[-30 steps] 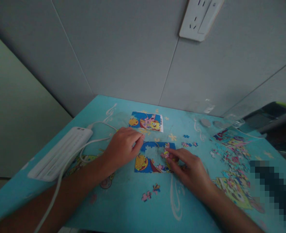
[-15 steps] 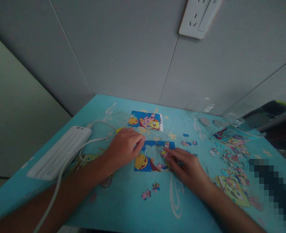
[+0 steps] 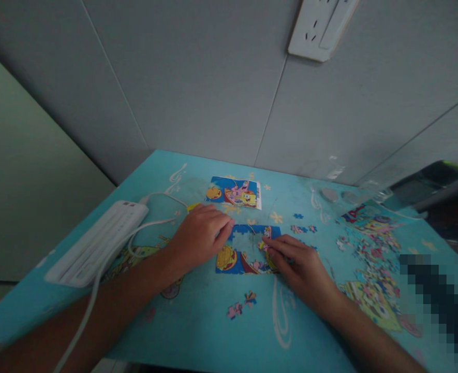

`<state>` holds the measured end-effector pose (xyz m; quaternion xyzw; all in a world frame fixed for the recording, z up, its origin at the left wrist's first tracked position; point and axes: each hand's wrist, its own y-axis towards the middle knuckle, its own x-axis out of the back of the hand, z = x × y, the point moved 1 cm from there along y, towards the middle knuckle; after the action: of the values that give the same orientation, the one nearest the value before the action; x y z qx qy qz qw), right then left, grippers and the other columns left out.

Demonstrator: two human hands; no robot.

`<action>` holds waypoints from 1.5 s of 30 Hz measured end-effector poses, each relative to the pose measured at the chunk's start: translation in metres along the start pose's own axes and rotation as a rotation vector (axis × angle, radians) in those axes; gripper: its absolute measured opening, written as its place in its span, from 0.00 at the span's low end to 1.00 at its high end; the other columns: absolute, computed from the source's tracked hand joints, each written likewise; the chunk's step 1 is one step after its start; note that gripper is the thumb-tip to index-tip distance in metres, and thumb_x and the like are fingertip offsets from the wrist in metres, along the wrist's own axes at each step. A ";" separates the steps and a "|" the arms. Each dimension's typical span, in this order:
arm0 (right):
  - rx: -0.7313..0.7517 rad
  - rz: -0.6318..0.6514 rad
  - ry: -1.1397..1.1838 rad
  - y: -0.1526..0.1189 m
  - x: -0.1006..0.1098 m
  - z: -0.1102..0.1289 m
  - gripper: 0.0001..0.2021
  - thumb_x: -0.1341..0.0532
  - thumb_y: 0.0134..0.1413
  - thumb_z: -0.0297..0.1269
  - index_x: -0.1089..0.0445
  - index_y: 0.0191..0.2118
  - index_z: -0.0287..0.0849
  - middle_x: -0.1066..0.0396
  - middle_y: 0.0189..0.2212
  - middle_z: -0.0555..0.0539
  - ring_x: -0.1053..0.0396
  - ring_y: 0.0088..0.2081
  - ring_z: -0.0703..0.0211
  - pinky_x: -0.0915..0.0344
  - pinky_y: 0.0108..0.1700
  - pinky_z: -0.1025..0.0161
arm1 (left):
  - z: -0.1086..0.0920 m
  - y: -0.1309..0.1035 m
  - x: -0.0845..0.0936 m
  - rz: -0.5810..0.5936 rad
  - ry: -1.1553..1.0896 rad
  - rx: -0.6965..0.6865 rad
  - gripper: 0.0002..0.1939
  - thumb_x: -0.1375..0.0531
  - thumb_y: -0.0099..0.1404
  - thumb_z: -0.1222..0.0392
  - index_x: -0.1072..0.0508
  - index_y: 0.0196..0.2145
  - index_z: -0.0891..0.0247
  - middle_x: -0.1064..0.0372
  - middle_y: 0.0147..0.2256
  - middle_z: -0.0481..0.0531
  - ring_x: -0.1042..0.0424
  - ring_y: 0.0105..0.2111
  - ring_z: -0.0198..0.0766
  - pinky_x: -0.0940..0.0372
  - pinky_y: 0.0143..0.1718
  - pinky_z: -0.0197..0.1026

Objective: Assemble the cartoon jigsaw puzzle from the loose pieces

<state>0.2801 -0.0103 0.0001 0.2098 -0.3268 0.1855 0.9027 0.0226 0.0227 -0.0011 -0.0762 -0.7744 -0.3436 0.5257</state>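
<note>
A partly assembled jigsaw puzzle point(image 3: 229, 268) lies flat on the table, its blue border surrounding an open gap in the middle. My right hand point(image 3: 300, 259) is closed in a pinch on a small pink and yellow puzzle piece point(image 3: 263, 245) at the gap's right side; the fingers partly cover the puzzle's right edge. Loosely curled, my left hand point(image 3: 201, 233) rests by the puzzle's upper left corner, with no piece visible in it. Just behind lies a printed picture card point(image 3: 234, 192) with a similar cartoon scene. A few loose puzzle pieces point(image 3: 235, 311) lie in front.
More loose pieces point(image 3: 299, 229) lie right of the puzzle, and a large heap of pieces point(image 3: 376, 254) spreads farther right. Clear plastic packaging point(image 3: 374, 191) stands behind the heap. A white power strip point(image 3: 97, 243) with cables occupies the table's left side, one cable crossing my left forearm.
Almost nothing differs. The right fingertips and the pinched piece have shifted very slightly at the gap's right side; the left hand stays in place.
</note>
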 end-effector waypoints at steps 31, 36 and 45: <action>-0.137 -0.122 -0.108 0.001 0.010 -0.001 0.15 0.44 0.65 0.31 0.25 0.52 0.44 0.27 0.36 0.46 0.30 0.37 0.57 0.34 0.43 0.58 | -0.001 0.001 -0.001 0.029 -0.014 0.001 0.16 0.49 0.74 0.60 0.28 0.30 0.63 0.29 0.28 0.50 0.32 0.32 0.41 0.41 0.39 0.47; -0.163 -0.066 -0.070 0.000 0.006 -0.002 0.14 0.43 0.65 0.32 0.24 0.51 0.45 0.26 0.36 0.46 0.29 0.35 0.58 0.33 0.39 0.60 | -0.002 0.000 -0.001 0.037 -0.015 -0.003 0.16 0.49 0.74 0.60 0.28 0.30 0.63 0.29 0.28 0.50 0.32 0.32 0.41 0.42 0.40 0.46; -0.129 0.056 0.032 0.000 0.004 -0.001 0.16 0.45 0.64 0.28 0.23 0.49 0.46 0.27 0.43 0.45 0.28 0.39 0.59 0.32 0.40 0.62 | -0.002 -0.001 -0.001 0.061 0.006 -0.007 0.15 0.49 0.74 0.59 0.27 0.31 0.63 0.29 0.28 0.50 0.32 0.33 0.41 0.42 0.39 0.46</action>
<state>0.2838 -0.0092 0.0018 0.1391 -0.3293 0.1926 0.9138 0.0245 0.0214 -0.0022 -0.1007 -0.7689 -0.3303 0.5381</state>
